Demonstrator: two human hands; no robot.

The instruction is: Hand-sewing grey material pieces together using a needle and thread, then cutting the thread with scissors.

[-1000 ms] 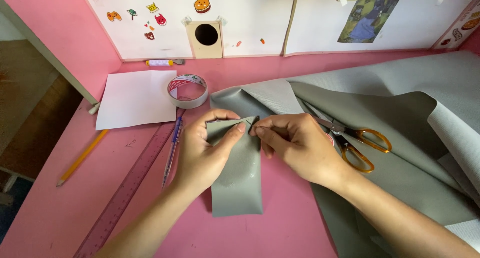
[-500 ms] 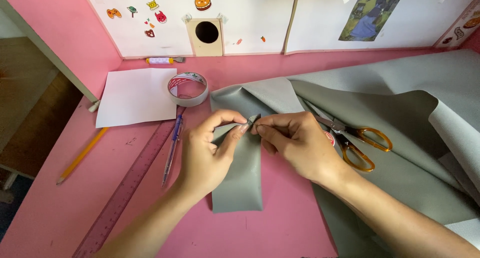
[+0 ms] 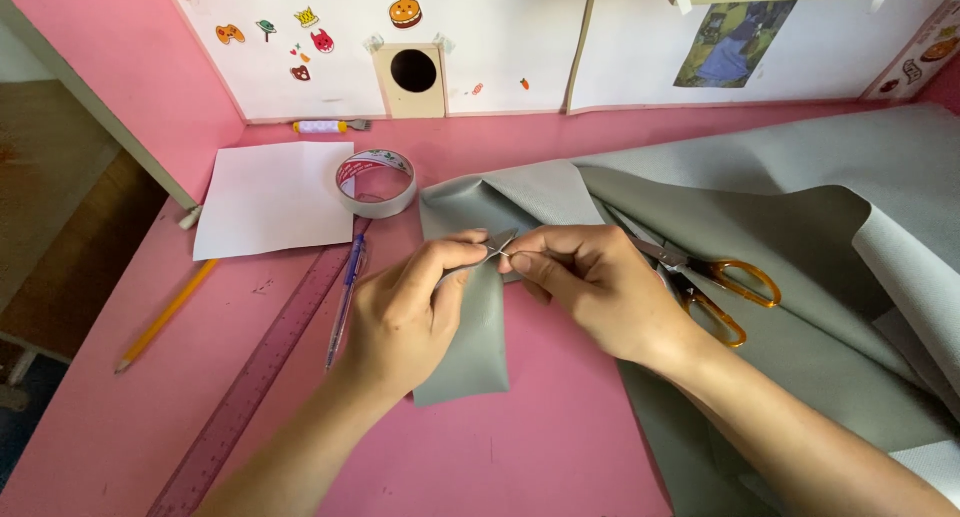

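Observation:
A small folded piece of grey fabric (image 3: 470, 342) lies on the pink table (image 3: 520, 447) in the middle of the head view. My left hand (image 3: 405, 317) pinches its top edge between thumb and forefinger. My right hand (image 3: 590, 287) meets it there and pinches the same top corner with a thin needle-like thing at the fingertips; I cannot tell exactly what it is. Both hands rest over the fabric piece, fingertips touching.
A large grey fabric sheet (image 3: 800, 217) covers the right side. Orange-handled scissors (image 3: 715, 287) lie on it beside my right hand. A tape roll (image 3: 376, 182), white paper (image 3: 272, 197), blue pen (image 3: 345, 297), ruler (image 3: 250, 387) and pencil (image 3: 165, 317) lie to the left.
My hands and the fabric piece have stayed almost in place. The fingertips have closed tighter on the top corner of the piece.

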